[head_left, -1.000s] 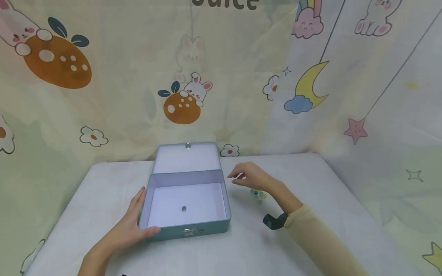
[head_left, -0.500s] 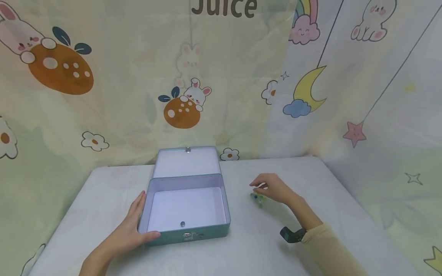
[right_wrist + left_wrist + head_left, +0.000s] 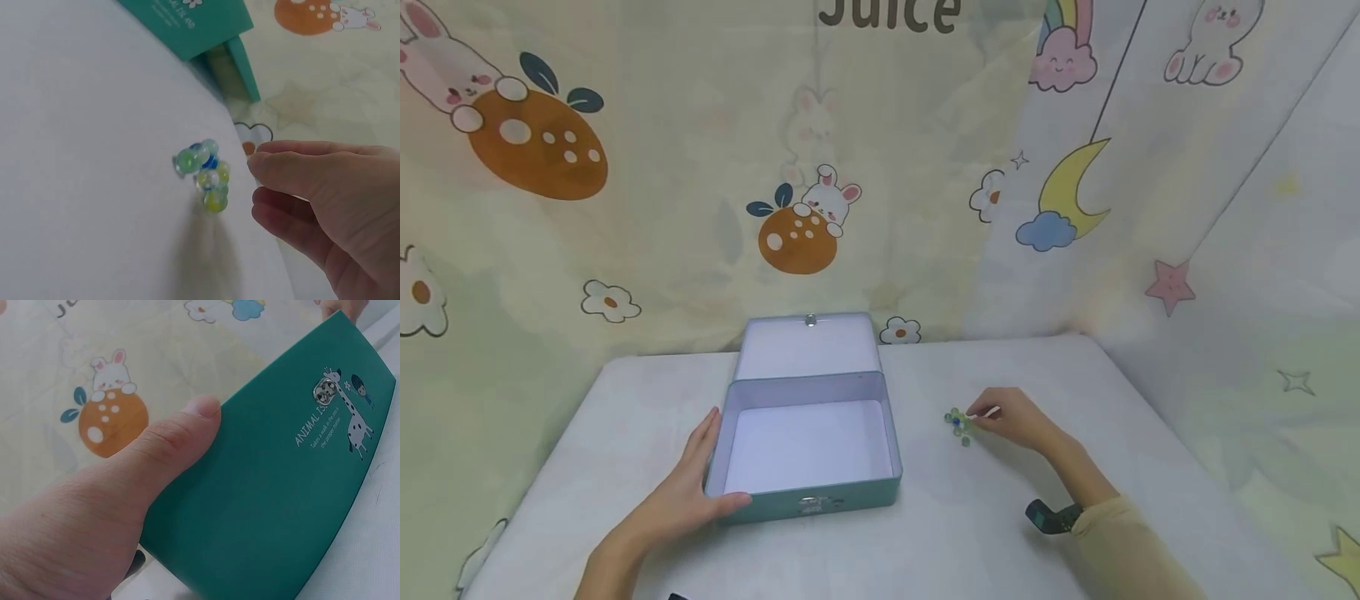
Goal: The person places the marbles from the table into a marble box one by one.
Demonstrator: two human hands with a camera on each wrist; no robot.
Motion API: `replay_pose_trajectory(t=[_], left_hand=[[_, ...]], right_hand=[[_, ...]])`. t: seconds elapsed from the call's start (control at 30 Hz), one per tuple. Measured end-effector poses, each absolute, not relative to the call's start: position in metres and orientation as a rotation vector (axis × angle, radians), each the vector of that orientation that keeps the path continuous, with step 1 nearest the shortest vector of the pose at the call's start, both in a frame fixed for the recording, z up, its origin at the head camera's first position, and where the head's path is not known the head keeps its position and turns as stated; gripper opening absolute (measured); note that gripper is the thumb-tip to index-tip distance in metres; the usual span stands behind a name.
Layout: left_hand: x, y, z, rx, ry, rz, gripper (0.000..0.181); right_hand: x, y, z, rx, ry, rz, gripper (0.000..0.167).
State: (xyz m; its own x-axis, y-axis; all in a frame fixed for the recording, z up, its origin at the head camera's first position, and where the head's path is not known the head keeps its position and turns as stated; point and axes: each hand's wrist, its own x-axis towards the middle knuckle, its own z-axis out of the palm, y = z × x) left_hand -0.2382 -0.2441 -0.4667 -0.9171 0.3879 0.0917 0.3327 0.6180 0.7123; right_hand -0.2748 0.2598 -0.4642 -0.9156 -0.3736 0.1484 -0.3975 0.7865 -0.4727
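Observation:
A teal tin box (image 3: 775, 507) stands with its lid raised at the back; the visible part of its white inside shows nothing. My left hand (image 3: 673, 496) holds its front left corner, fingers along the side and thumb on the front wall, as the left wrist view shows on the teal front (image 3: 250, 487). To the right of the box lies a small cluster of glass marbles (image 3: 957, 421), green, yellow and blue. My right hand (image 3: 1018, 421) is just right of them; in the right wrist view its bent fingers (image 3: 281, 169) are beside the marbles (image 3: 215, 200) with nothing visibly held.
A white-covered table (image 3: 940, 533) bears the box and marbles. Behind it hangs a printed cloth (image 3: 700, 167) with rabbits and flowers, close to the raised lid (image 3: 808, 350). A black wrist camera (image 3: 1051, 518) sits on the right wrist.
My right hand has moved right from beside the box, then down to the marbles. A marble inside the box rolled toward the front and is out of sight now. The left hand stays put.

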Motion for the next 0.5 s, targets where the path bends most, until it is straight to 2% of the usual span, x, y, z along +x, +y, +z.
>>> replay_pose_trajectory(t=[0.2, 0.5], left_hand=[[-0.24, -0.238, -0.473, 0.604, 2.769, 1.167, 0.122], [-0.24, -0.245, -0.471, 0.619, 2.771, 1.188, 0.122]], right_hand=[[-0.268, 0.274, -0.477, 0.566, -2.971, 0.73, 0.011], [-0.269, 0.271, -0.482, 0.557, -2.987, 0.76, 0.014]])
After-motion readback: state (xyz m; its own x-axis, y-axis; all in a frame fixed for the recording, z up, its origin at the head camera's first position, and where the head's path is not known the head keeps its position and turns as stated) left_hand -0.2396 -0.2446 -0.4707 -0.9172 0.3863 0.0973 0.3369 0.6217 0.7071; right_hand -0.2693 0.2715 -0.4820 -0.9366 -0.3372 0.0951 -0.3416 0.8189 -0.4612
